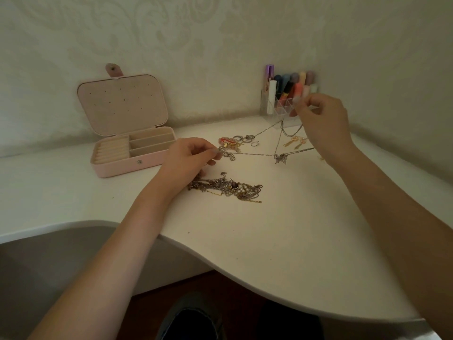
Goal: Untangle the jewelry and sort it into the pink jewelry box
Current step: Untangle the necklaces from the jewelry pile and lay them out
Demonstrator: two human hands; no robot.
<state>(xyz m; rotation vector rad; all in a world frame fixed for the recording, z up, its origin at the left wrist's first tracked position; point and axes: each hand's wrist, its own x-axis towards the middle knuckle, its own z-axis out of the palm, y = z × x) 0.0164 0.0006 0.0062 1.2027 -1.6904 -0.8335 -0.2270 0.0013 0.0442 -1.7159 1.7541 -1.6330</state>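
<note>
I note a thin silver chain with a butterfly pendant (281,158) stretched roughly left to right, right of the open pink jewelry box (132,153). My left hand (188,160) pinches its near-box end; my right hand (321,119) pinches strands raised farther away. A tangled heap of gold and silver chains (228,187) lies nearer me; loose silver rings (245,139) and a clear organizer of cosmetic tubes (286,99) stand beyond.

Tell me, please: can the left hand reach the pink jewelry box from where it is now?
Probably yes. The left hand is right beside the open pink jewelry box, with only bare table between them. But it pinches a silver chain that the right hand also holds, so that may hinder it.
</note>
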